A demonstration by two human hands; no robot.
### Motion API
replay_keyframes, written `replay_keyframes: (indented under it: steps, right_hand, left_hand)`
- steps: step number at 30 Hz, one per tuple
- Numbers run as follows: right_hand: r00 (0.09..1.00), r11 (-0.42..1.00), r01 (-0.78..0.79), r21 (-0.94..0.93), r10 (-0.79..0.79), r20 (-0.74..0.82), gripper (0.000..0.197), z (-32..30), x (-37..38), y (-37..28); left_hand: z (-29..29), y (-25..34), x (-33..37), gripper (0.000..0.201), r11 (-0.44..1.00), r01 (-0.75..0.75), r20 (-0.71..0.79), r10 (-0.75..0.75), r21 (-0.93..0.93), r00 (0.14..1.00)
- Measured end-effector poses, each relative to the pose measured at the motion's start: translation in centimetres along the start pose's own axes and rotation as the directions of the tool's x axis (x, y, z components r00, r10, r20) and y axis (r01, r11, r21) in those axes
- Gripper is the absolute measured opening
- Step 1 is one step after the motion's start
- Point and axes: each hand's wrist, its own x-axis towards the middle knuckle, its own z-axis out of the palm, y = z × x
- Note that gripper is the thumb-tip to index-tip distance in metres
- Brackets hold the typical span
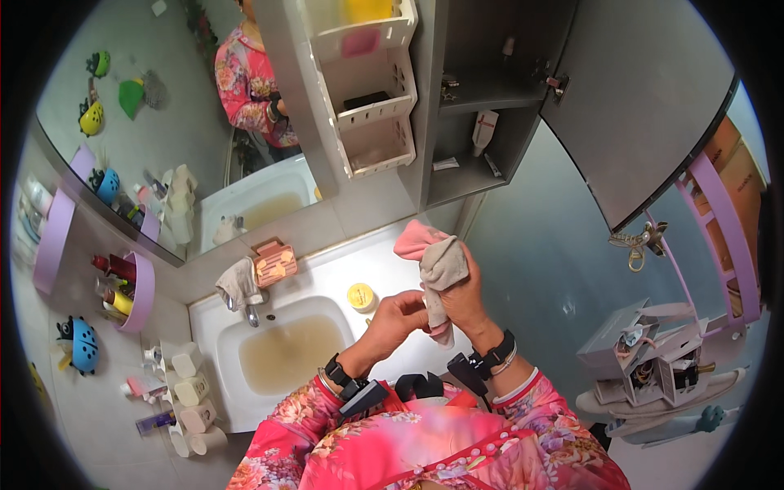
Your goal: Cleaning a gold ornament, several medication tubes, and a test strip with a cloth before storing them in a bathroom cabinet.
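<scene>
A bunched pink and grey cloth (443, 263) is held up above the right end of the white sink counter. My right hand (464, 298) is closed round it from the right, the pink part sticking out at the top. Curled at the cloth's lower left edge, my left hand (396, 320) pinches it; its fingertips are partly hidden. Just beyond my left hand, a small round tub with a yellow lid (361, 297) stands on the counter. To its left, brownish water (282, 355) lies in the basin (226, 367).
A grey cloth (238, 282) drapes over the faucet (254, 314), beside a pink patterned box (274, 263). Cups (192, 390) line the left wall. An open cabinet door (645, 106) juts out at upper right, above white organizer boxes (653, 355). A white rack (367, 114) hangs ahead.
</scene>
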Motion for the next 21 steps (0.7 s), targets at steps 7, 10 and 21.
replay_keyframes:
  steps: [7,10,21]
  right_hand:
    - [0.971,0.979,0.101,-0.179,-0.136,-0.198,0.04,-6.1,0.3,1.0]
    - [0.96,0.996,-0.028,-0.085,0.003,-0.28,0.036,-8.7,-1.2,1.4]
    - [0.863,0.928,-0.314,0.2,0.367,-0.348,0.038,-12.7,-7.5,1.7]
  left_hand:
    - [0.5,0.6,1.6,0.021,0.992,0.063,0.095,-0.073,0.106,0.993]
    - [0.6,2.5,4.1,0.021,0.986,-0.043,-0.009,0.045,0.158,0.999]
    - [3.4,4.1,25.4,0.028,0.862,-0.374,-0.249,0.467,0.342,0.849]
